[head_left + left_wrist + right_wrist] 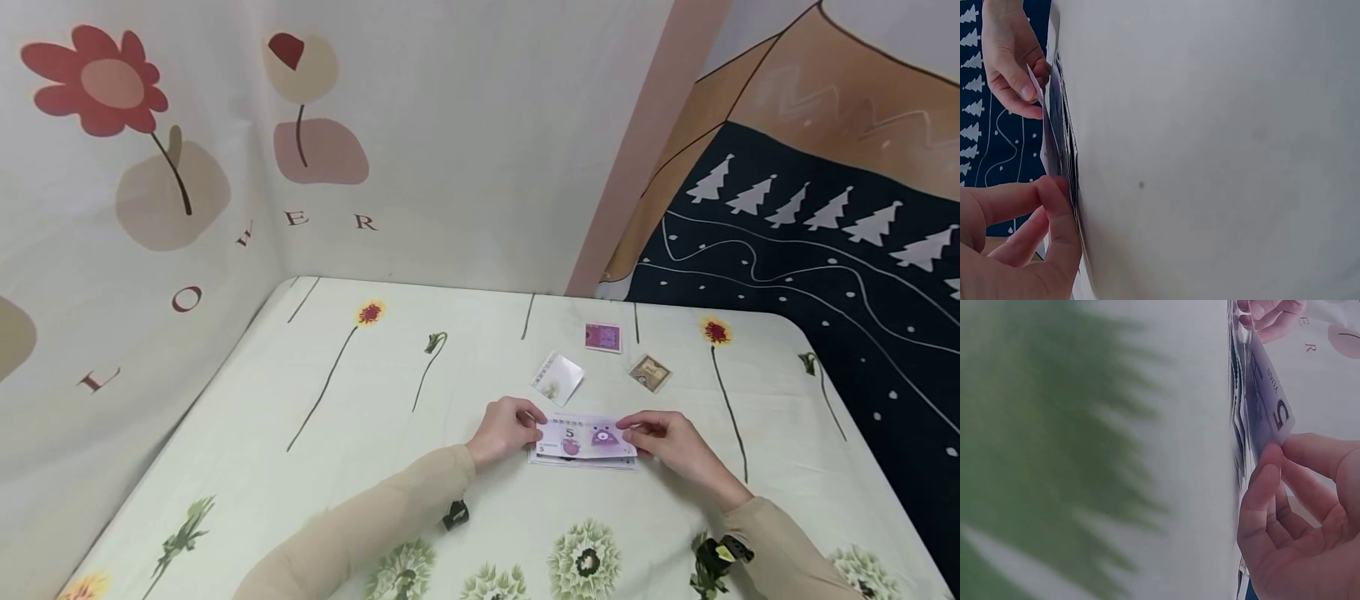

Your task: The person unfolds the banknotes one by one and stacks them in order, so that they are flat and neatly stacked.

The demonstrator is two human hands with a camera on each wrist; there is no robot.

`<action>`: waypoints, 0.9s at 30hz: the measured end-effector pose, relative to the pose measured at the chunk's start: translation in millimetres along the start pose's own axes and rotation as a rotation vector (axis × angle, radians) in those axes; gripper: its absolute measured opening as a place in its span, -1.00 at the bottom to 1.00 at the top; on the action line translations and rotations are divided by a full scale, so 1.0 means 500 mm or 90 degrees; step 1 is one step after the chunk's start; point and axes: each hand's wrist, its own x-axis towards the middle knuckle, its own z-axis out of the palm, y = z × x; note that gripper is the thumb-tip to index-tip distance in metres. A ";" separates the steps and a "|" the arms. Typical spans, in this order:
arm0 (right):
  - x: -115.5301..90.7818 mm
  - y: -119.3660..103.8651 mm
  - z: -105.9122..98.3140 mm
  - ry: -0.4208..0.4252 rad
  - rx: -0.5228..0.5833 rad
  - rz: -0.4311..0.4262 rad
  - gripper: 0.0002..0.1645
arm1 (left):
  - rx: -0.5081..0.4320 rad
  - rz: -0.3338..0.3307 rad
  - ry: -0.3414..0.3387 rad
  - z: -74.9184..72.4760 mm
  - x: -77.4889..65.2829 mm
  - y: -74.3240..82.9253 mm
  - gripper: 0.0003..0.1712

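A purple play banknote (585, 437) printed with a 5 and a cartoon figure lies across the space between my hands. My left hand (504, 429) pinches its left end between thumb and fingers. At its right end, my right hand (678, 446) pinches the edge with thumb and index finger; in the right wrist view this end of the note (1274, 403) is lifted and shows "5 YUAN". Beneath it sits a thin stack of notes (585, 463), whose layered edges (1071, 150) show in the left wrist view. Most of the stack's faces are hidden.
Beyond the hands lie a pale note (558, 379), a small purple note (603, 337) and a small brown note (650, 373). The table bears a white flower-printed cloth (247, 400). Printed fabric hangings (465, 150) stand behind it and at the sides.
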 end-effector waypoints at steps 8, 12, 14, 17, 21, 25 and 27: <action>0.005 -0.001 0.006 0.005 -0.059 0.008 -0.78 | 0.005 -0.001 -0.006 0.000 0.002 0.001 -0.84; 0.008 0.000 0.007 0.005 -0.086 0.010 -0.81 | 0.009 -0.006 -0.015 -0.001 0.004 0.003 -0.84; 0.009 0.000 0.007 0.003 -0.089 0.013 -0.81 | 0.013 -0.009 -0.017 0.000 0.006 0.004 -0.84; 0.011 0.001 0.008 0.002 -0.089 0.019 -0.80 | 0.023 -0.009 -0.018 0.000 0.008 0.004 -0.84; 0.014 0.002 0.009 0.002 -0.091 0.021 -0.79 | 0.035 -0.007 -0.019 -0.001 0.010 0.003 -0.83; 0.018 0.004 0.011 -0.003 -0.096 0.013 -0.81 | 0.043 -0.005 -0.018 0.000 0.010 0.002 -0.84; 0.020 0.004 0.012 -0.004 -0.096 0.010 -0.81 | 0.040 -0.008 -0.021 0.000 0.009 0.001 -0.86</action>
